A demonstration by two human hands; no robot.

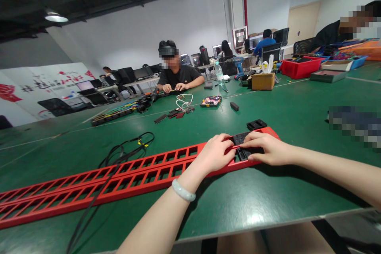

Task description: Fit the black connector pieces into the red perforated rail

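A long red slotted rail [139, 172] lies across the green table [297, 107], running from the left edge to the middle. Both hands rest on its right end. My left hand [214, 154] is curled over the rail, fingers pressed on a small black plastic insert [239, 139]. My right hand [266, 149] lies over another black insert [244, 154] set in the rail, fingers bent down on it. A loose black piece [256, 124] sits on the table just beyond the rail's end. A pale bracelet circles my left wrist.
A black cable [127, 151] loops over the rail at left. Across the table a seated person [177, 75] works with small parts. A water bottle [219, 74], cardboard box [262, 81], red bin [299, 67] and parts tray [211, 101] stand further back.
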